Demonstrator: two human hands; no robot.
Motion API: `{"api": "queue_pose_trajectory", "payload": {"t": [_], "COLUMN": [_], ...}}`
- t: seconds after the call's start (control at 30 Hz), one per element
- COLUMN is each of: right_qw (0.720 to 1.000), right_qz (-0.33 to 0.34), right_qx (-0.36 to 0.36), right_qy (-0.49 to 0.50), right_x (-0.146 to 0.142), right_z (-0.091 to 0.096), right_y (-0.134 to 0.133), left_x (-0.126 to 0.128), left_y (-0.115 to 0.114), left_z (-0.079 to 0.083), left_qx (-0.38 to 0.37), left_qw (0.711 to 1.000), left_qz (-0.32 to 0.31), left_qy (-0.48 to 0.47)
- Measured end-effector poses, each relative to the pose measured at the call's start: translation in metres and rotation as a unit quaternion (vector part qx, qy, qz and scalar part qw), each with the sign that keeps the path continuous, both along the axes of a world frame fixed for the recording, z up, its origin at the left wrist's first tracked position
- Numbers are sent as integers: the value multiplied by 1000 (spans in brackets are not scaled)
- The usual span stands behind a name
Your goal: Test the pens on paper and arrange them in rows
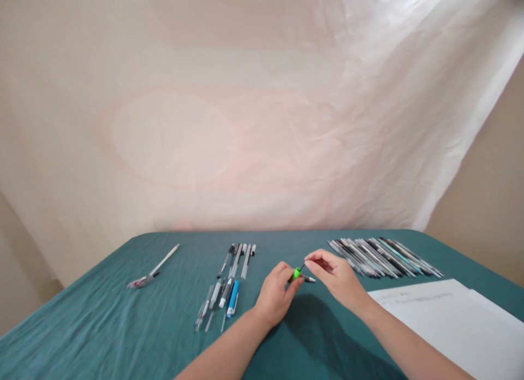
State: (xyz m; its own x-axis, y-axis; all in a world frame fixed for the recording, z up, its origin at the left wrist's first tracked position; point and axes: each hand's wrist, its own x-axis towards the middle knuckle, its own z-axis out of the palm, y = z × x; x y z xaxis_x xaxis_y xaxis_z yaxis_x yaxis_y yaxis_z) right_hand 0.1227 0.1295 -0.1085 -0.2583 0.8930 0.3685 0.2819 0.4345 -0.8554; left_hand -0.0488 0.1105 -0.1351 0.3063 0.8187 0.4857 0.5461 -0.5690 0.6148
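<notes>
My left hand (275, 294) is closed around a pen with a green grip (297, 273), held just above the teal tablecloth (123, 325). My right hand (333, 273) meets it from the right, fingers pinched on the pen's thin dark tip end. Both hands hover near the middle of the table. To their left lies a loose group of several pens (227, 284), one with a blue barrel (233, 299). What the left palm covers of the pen is hidden.
A long row of several pens (385, 257) lies at the back right. White paper sheets (442, 320) cover the front right corner. A single pen (153, 271) rests at the left. A pale cloth backdrop (245, 123) hangs behind the table.
</notes>
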Motion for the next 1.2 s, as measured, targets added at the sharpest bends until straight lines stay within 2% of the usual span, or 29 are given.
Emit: {"api": "queue_pose_trajectory", "payload": {"t": [0.17,0.37,0.5,0.63,0.7,0.83,0.93,1.03,1.2], "right_qw": [995,967,960,981,992,999,998,998,999], "right_qz": [35,-20,-26,-6,-5,-45,-58,-56,-46], "right_qx": [-6,72,95,44,17,-15,-17,-7,5], "right_qy": [-96,-245,-261,-187,-129,-10,26,31,23], "right_x": [10,13,12,19,26,42,45,42,35], "right_z": [-13,-44,-52,-38,-23,12,31,41,45], "right_y": [11,21,23,26,27,24,16,8,2], "left_x": [-2,-2,-2,-2,-1,-1,-1,-1,0], "left_y": [3,3,3,4,4,3,3,3,2], "left_z": [-2,-2,-2,-3,-3,-4,-4,-3,-2], "left_qx": [-3,-12,-12,-9,-7,-8,-9,-9,-7], "left_qw": [1000,999,999,1000,1000,1000,1000,1000,1000], "left_qz": [13,7,7,10,8,8,8,6,5], "left_qy": [-28,-39,-38,-29,-23,-10,2,8,12]}}
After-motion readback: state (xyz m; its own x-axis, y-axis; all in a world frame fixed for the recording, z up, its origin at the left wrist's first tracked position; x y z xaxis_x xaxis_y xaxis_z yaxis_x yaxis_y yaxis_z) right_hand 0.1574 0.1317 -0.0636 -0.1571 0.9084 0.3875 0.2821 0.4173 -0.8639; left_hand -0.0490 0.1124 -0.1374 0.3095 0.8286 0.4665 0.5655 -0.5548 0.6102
